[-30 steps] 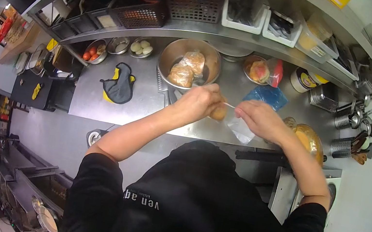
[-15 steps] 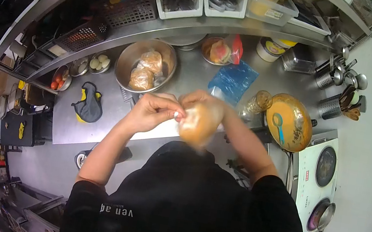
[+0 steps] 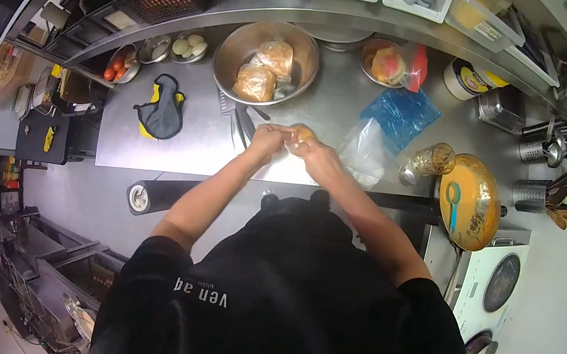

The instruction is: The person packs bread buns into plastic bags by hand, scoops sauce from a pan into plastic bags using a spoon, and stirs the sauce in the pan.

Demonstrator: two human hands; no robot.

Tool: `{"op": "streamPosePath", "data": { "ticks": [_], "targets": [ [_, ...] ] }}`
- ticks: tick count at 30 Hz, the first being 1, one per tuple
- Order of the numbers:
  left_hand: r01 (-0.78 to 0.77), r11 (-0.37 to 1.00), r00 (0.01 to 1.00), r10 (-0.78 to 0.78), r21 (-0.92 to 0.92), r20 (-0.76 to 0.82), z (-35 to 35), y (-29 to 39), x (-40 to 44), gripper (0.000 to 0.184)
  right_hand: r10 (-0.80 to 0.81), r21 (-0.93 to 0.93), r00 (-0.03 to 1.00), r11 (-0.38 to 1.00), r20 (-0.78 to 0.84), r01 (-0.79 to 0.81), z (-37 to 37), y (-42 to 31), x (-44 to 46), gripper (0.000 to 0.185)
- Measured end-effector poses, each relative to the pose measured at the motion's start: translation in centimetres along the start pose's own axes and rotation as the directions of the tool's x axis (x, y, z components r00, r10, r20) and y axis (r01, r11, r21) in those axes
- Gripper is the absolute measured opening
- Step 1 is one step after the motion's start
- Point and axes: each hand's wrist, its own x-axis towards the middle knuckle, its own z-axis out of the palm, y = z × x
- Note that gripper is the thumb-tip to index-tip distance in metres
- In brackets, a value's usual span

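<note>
At the counter's front edge, my left hand (image 3: 268, 140) pinches the gathered plastic of a clear bag with orange-brown food (image 3: 301, 133) in it. My right hand (image 3: 319, 161) grips the same bag from the other side, its fingers close to the left ones. Most of the bag is hidden behind the fingers. Just left of my hands lie a knife (image 3: 244, 124) and a slotted spatula (image 3: 224, 102). Crumpled clear plastic bags (image 3: 365, 152) lie to the right. Behind, a large metal bowl (image 3: 226, 55) holds two filled bags (image 3: 255, 83).
A grey-yellow oven mitt (image 3: 162, 110) lies at left, near bowls of tomatoes (image 3: 118, 65) and pale round food (image 3: 189, 46). Right are a blue bag (image 3: 400, 118), a glass jar (image 3: 433, 159) and an orange-sauce pan (image 3: 475, 190) with a turquoise spoon. A shelf (image 3: 339, 23) overhangs the back.
The filled bag, blurred and swung up toward my body before, is now lower over the counter behind my fingers. Both hands have moved farther forward, and the view has shifted.
</note>
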Motion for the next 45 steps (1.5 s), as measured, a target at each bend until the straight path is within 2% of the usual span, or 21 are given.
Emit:
{"op": "streamPosePath", "data": {
  "ticks": [1,2,4,5,6,8,12,16,18,23,24,25,28,29,30,32,33,36,40,42,45],
  "targets": [
    [-0.028,0.994,0.999,0.023,-0.107,-0.049,1.1,0.3,-0.6,0.035,0.007,-0.064,1.000,0.998,-0.015,-0.008,1.0,0.1,0.0,0.026],
    [-0.019,0.994,0.999,0.014,-0.106,-0.043,1.9,-0.4,-0.6,0.035,0.013,-0.127,0.999,0.992,-0.031,-0.017,1.7,0.4,-0.2,0.026],
    [-0.431,0.849,0.842,0.500,0.305,-0.201,3.1,-0.8,-1.2,0.058,0.000,-0.130,1.000,0.991,-0.023,-0.002,1.7,0.9,-0.2,0.025],
    [-0.460,0.679,0.761,0.633,0.572,-0.141,3.3,-1.0,-1.7,0.073,-0.021,-0.134,1.000,0.991,-0.017,0.019,1.7,1.1,-0.3,0.025],
    [-0.461,0.680,0.767,0.628,0.570,-0.130,3.4,-1.6,-1.6,0.073,-0.007,-0.134,1.000,0.991,-0.016,0.005,1.3,1.2,-0.4,0.025],
    [-0.599,0.263,0.450,0.892,0.756,0.047,3.2,-2.3,-1.0,0.068,-0.109,0.006,0.992,0.994,-0.064,0.110,0.3,1.4,-0.5,0.021],
    [-0.649,0.277,0.532,0.831,0.708,0.163,2.4,-2.7,-0.3,0.057,-0.003,0.065,1.000,0.998,-0.011,0.004,-1.5,1.9,-0.1,0.018],
    [-0.678,0.395,0.580,0.806,0.619,0.121,2.2,-2.7,0.5,0.038,0.044,0.191,0.997,0.981,-0.060,-0.032,-2.6,3.5,1.2,0.009],
    [-0.694,0.359,0.578,0.795,0.624,0.185,2.0,-2.7,0.7,0.033,0.199,0.445,0.973,0.886,-0.117,-0.128,-2.4,4.3,1.6,0.017],
    [-0.737,0.325,0.546,0.804,0.593,0.237,2.4,-1.8,0.9,0.033,0.193,0.429,0.976,0.893,-0.097,-0.134,-2.7,4.9,2.5,0.018],
    [-0.718,0.627,0.682,0.721,0.304,0.122,2.7,-1.8,0.9,0.038,0.198,0.422,0.977,0.895,-0.077,-0.148,-3.4,4.9,2.8,0.017],
    [-0.583,0.811,0.809,0.584,-0.044,0.068,2.8,-1.7,0.9,0.043,0.192,0.422,0.978,0.895,-0.081,-0.141,-4.0,4.8,2.9,0.017],
    [-0.480,0.871,0.863,0.490,-0.103,0.122,2.6,-0.1,0.0,0.054,0.142,0.430,0.990,0.893,0.017,-0.135,-4.5,4.2,2.6,0.017],
    [-0.499,0.850,0.866,0.490,0.167,0.096,2.8,0.4,-0.6,0.039,0.101,0.404,0.995,0.910,-0.009,-0.089,-3.9,4.2,2.4,0.016],
    [-0.499,0.850,0.867,0.490,0.171,0.094,2.8,0.3,-0.4,0.039,0.057,0.377,0.998,0.925,-0.031,-0.041,-3.8,3.9,2.3,0.016],
    [-0.689,0.219,0.561,0.764,0.691,0.318,2.6,0.4,0.2,0.020,0.049,0.327,0.998,0.945,-0.044,-0.032,-3.8,3.7,2.0,0.016],
    [-0.689,0.202,0.509,0.818,0.696,0.266,3.2,1.0,-0.2,0.009,0.046,0.273,0.997,0.962,-0.056,-0.029,-3.9,3.6,1.8,0.017],
    [-0.620,0.042,0.423,0.859,0.784,0.288,3.3,2.5,-1.7,0.014,0.087,0.311,0.994,0.948,-0.063,-0.063,-4.4,3.6,0.9,0.015],
    [-0.694,0.221,0.521,0.810,0.685,0.267,2.6,1.7,-0.7,0.014,0.067,0.394,0.978,0.919,-0.196,0.016,-5.2,2.9,0.3,0.015],
    [-0.682,0.432,0.655,0.720,0.591,0.230,2.5,1.6,-1.3,0.015,0.345,0.705,0.935,0.683,-0.085,-0.189,-6.0,2.5,0.2,0.016],
    [-0.679,0.453,0.679,0.686,0.578,0.261,2.3,0.6,-1.1,0.014,0.430,0.823,0.903,0.515,-0.007,-0.239,-6.1,2.5,-0.1,0.018]
  ]
}}
